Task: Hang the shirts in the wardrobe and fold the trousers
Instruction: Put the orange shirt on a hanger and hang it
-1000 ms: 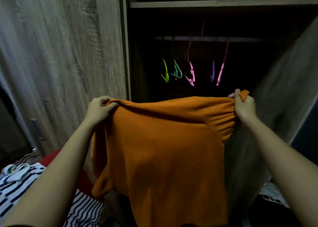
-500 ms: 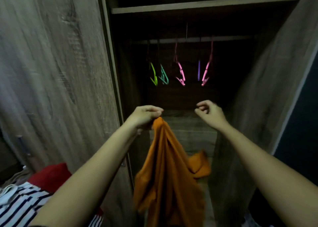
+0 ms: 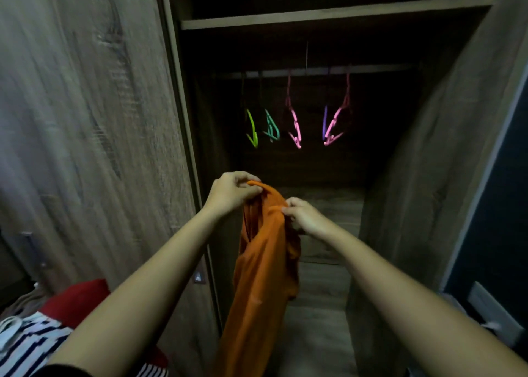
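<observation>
Since half a second ago, right hand (image 3: 307,218) has come back onto the cloth; it was free then, held apart from the shirt. A second ago the orange shirt (image 3: 263,262) was stretched wide between both hands; now it hangs as one narrow bunch.

Left hand (image 3: 233,194): fingers curled over the top of the bunch, gripping it. Right hand: thumb and fingertips pinching a fold just below and beside the left. Which part of the shirt it has, possibly the collar, I can't make out from here.

Shirt position: held up in front of the open wardrobe (image 3: 445,148), lower half dangling between my forearms.

Inside, dim: five hangers on the rail (image 3: 371,69), all bare: yellow-green hanger (image 3: 252,129), teal hanger (image 3: 272,128), pink hanger (image 3: 294,125), purple hanger (image 3: 325,122), second pink hanger (image 3: 338,121). Shelf (image 3: 328,15) above the rail.

Left side: closed wardrobe door (image 3: 85,119). Lower left corner: red garment (image 3: 77,299), and a striped garment (image 3: 25,345) lying against it.
</observation>
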Available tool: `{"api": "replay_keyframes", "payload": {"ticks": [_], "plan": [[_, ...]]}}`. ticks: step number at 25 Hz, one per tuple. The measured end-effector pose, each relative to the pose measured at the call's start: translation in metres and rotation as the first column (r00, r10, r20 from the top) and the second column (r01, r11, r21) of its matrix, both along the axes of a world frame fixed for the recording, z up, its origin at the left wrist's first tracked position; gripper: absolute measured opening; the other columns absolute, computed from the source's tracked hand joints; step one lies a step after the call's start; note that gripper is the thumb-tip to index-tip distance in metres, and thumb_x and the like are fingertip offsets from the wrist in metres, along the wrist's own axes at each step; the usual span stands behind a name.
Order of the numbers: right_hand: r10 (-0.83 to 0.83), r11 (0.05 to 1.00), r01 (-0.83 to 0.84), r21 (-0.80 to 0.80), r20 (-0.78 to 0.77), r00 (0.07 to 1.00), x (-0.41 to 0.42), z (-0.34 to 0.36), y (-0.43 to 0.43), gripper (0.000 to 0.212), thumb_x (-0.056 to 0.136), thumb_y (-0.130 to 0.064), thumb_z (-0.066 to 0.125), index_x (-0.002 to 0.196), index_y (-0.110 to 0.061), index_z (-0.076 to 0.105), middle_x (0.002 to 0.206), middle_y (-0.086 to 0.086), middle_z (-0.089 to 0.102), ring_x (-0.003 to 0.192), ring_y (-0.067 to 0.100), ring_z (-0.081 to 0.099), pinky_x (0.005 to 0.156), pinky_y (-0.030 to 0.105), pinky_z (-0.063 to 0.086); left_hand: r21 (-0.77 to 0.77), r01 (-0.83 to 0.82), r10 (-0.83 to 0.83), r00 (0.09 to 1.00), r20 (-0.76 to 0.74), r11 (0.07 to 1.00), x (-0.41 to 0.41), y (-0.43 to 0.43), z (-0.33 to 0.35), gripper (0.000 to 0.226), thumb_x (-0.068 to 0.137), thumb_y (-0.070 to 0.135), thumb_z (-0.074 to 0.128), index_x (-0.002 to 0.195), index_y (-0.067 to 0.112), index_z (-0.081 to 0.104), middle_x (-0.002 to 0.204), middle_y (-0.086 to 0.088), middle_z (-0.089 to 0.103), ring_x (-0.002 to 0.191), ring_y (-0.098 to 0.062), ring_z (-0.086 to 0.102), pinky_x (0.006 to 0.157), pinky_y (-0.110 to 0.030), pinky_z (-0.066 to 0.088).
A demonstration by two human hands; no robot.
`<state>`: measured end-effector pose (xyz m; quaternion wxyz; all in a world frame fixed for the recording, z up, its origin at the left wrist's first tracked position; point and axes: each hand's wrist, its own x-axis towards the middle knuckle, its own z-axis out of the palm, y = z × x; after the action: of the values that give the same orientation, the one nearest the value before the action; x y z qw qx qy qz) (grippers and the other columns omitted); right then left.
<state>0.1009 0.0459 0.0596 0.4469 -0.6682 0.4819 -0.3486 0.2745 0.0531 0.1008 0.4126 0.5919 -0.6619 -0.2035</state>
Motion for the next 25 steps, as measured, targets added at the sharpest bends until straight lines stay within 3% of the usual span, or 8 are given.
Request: {"api": "replay_keyframes", "payload": {"ticks": [3,7,9,12,16,19,22,25], "plan": [[-0.082,0.994,0.090,-0.065,0.115,0.990,0.011,0.013,-0.003,0.022,0.091,-0.014,0.043,0.070,-0.021,0.045,0.069,-0.002,0.044,0.065,0.012,0.041,0.059,0.029,0.032,-0.248,-0.097,0.135,0.981,0.140,0.964,0.010,0.004,-0.007,0.017,0.085,0.035,0.064,0.094,0.021,0.071,0.090,0.004,0.067,0.084,-0.007,0.060,0.076,-0.025,0.047],[-0.103,0.904,0.028,-0.427,-0.154,0.983,0.014,0.031,0.004,0.023,0.076,-0.035,0.064,0.088,-0.027,0.046,0.077,-0.004,0.054,0.072,0.015,0.053,0.064,0.032,0.040,-0.455,-0.169,0.262,0.954,0.149,0.874,0.008,-0.002,-0.013,0.020,0.091,0.034,0.054,0.094,0.015,0.059,0.092,-0.004,0.048,0.087,-0.020,0.050,0.073,-0.032,0.039],[-0.289,0.777,0.131,-0.616,-0.165,0.943,0.016,0.039,0.004,0.028,0.067,-0.018,0.062,0.085,-0.028,0.044,0.072,-0.003,0.054,0.068,0.023,0.055,0.061,0.030,0.039,-0.445,-0.071,0.244,0.906,0.345,0.893,0.014,-0.005,-0.025,0.021,0.092,0.030,0.052,0.104,0.013,0.051,0.098,-0.007,0.054,0.090,-0.025,0.057,0.075,-0.038,0.046],[-0.468,0.704,0.476,-0.527,0.161,0.869,0.005,0.059,-0.003,0.021,0.068,-0.009,0.056,0.079,-0.025,0.047,0.072,-0.004,0.053,0.071,0.022,0.053,0.065,0.029,0.039,-0.120,-0.018,0.096,0.717,0.691,0.993,0.026,-0.007,-0.078,0.033,0.091,0.025,0.054,0.121,0.017,0.045,0.115,-0.004,0.059,0.098,-0.021,0.062,0.081,-0.036,0.053],[-0.584,0.702,0.401,-0.588,-0.154,0.797,-0.033,0.059,-0.012,0.015,0.074,-0.010,0.052,0.071,-0.025,0.051,0.087,-0.008,0.050,0.084,0.017,0.051,0.070,0.031,0.037,0.157,-0.105,0.074,0.978,0.196,0.982,0.047,-0.021,-0.087,0.014,0.085,0.010,0.060,0.089,0.024,0.060,0.094,-0.002,0.067,0.086,-0.014,0.065,0.081,-0.034,0.056],[-0.340,0.843,0.114,-0.526,-0.356,0.870,-0.064,0.061,-0.016,0.038,0.073,0.004,0.052,0.057,-0.028,0.060,0.104,-0.005,0.054,0.102,0.016,0.054,0.085,0.032,0.043,0.135,-0.132,0.149,0.981,-0.124,0.982,0.060,-0.037,-0.045,0.023,0.081,0.000,0.057,0.082,0.022,0.065,0.090,-0.005,0.067,0.089,-0.022,0.066,0.083,-0.038,0.056],[-0.069,0.953,-0.165,-0.254,-0.713,0.698,-0.088,0.065,-0.015,0.045,0.073,0.013,0.051,0.073,-0.026,0.072,0.117,0.001,0.061,0.114,0.016,0.055,0.095,0.027,0.045,0.171,-0.084,0.102,0.990,-0.099,0.982,0.055,-0.036,-0.023,0.015,0.084,0.005,0.059,0.084,0.018,0.065,0.088,-0.007,0.067,0.081,-0.020,0.065,0.066,-0.030,0.054],[-0.299,0.929,0.001,-0.370,-0.750,0.590,-0.089,0.056,-0.017,0.029,0.086,-0.002,0.056,0.105,-0.019,0.069,0.123,0.003,0.059,0.113,0.017,0.056,0.095,0.033,0.049,0.141,-0.094,0.106,0.991,-0.082,0.986,0.052,-0.035,-0.014,0.018,0.083,0.008,0.058,0.080,0.022,0.068,0.084,-0.004,0.067,0.080,-0.017,0.063,0.059,-0.025,0.049]]}}
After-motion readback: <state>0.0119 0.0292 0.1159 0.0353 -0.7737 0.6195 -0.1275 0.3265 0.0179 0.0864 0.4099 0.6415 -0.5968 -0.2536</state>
